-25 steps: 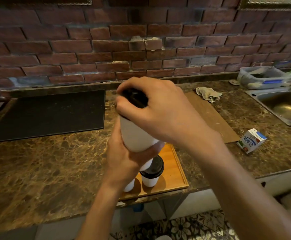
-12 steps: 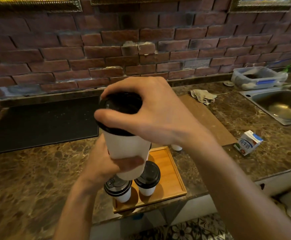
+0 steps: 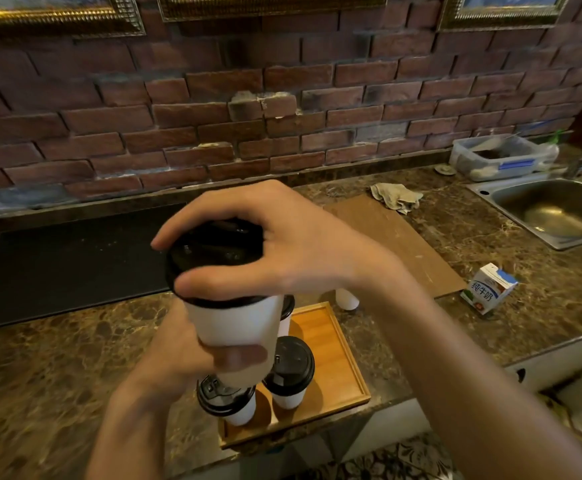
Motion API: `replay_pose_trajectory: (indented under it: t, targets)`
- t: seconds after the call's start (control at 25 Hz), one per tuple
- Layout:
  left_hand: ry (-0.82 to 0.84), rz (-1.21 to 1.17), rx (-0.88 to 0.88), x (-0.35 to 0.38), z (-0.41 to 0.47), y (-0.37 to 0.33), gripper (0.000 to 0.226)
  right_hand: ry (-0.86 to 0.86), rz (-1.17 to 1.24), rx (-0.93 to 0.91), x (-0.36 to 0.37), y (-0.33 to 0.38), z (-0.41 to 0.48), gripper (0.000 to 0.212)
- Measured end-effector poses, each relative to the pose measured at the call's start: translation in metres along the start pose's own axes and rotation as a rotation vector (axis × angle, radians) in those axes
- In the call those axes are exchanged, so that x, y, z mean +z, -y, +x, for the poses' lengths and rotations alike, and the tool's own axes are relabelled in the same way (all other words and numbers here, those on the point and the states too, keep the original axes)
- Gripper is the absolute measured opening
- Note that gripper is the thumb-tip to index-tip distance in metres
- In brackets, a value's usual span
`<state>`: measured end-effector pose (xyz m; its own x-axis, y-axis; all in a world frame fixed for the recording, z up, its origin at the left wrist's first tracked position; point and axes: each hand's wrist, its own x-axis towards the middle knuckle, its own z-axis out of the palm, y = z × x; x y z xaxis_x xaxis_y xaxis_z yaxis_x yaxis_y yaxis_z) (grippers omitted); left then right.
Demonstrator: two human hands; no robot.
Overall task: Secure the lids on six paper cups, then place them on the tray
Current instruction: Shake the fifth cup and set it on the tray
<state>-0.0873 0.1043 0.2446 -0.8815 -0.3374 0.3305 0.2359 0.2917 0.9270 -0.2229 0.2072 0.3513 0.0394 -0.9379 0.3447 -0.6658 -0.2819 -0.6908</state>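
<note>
Gripping lid (image 3: 213,252) btwn R hand (image 3: 303,244) fingers (image 3: 192,220)

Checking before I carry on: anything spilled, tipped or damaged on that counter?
No spill shows. The small white-and-blue milk carton lies on its side on the brown marble counter, right of the wooden tray. The lifted white paper cup is tilted under its black plastic lid.
</note>
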Motion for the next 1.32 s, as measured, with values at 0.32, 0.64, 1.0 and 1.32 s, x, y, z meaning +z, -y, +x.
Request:
replay_pose_trajectory:
  t: [0.32,0.64,1.0,1.32]
  targets:
    - [-0.149,-0.161,-0.093,0.006,0.002,0.01,0.058,-0.095,-0.245,0.052,0.014,-0.004,0.009,0.036]
    - [-0.144,-0.084,0.016,0.01,0.006,0.0,0.056,-0.408,-0.158,0.11,0.023,-0.002,0.005,0.035]
    - [-0.015,-0.183,-0.061,0.004,0.006,-0.003,0.056,-0.005,-0.014,0.056,-0.006,0.005,0.016,0.034]
    - [-0.204,-0.107,-0.087,0.015,0.012,-0.007,0.065,-0.387,-0.382,0.192,0.024,0.014,0.018,0.025]
